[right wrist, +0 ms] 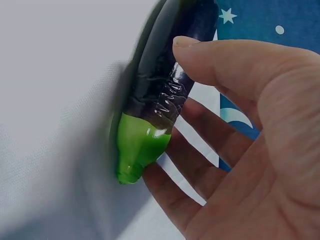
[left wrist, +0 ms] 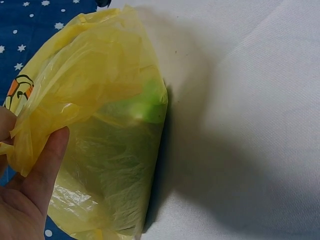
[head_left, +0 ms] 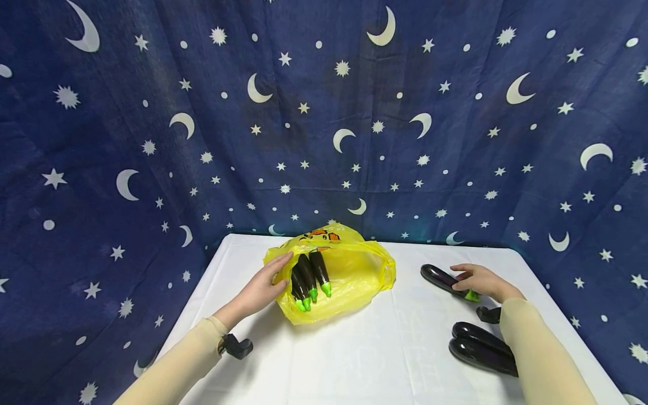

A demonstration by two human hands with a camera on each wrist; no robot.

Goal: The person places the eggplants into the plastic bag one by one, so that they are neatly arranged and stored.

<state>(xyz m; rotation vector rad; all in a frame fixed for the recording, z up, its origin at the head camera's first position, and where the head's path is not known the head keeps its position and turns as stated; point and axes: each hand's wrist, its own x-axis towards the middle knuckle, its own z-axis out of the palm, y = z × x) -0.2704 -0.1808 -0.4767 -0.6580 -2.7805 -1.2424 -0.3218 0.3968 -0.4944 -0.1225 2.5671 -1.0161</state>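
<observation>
A white-covered table [head_left: 354, 360] carries a yellow bag [head_left: 349, 281] and loose, glossy eggplants [head_left: 476, 353].

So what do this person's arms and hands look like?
The left sleeve and right sleeve are long, plain and cream. A small black device shows at the left wrist, another at the right. The left hand and right hand wear no gloves.

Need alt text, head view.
A left hand grips the rim of a yellow bag holding eggplants; the right hand is around another eggplant on a white table. Two more eggplants are partly hidden by the right sleeve; starry blue curtain behind.
</observation>
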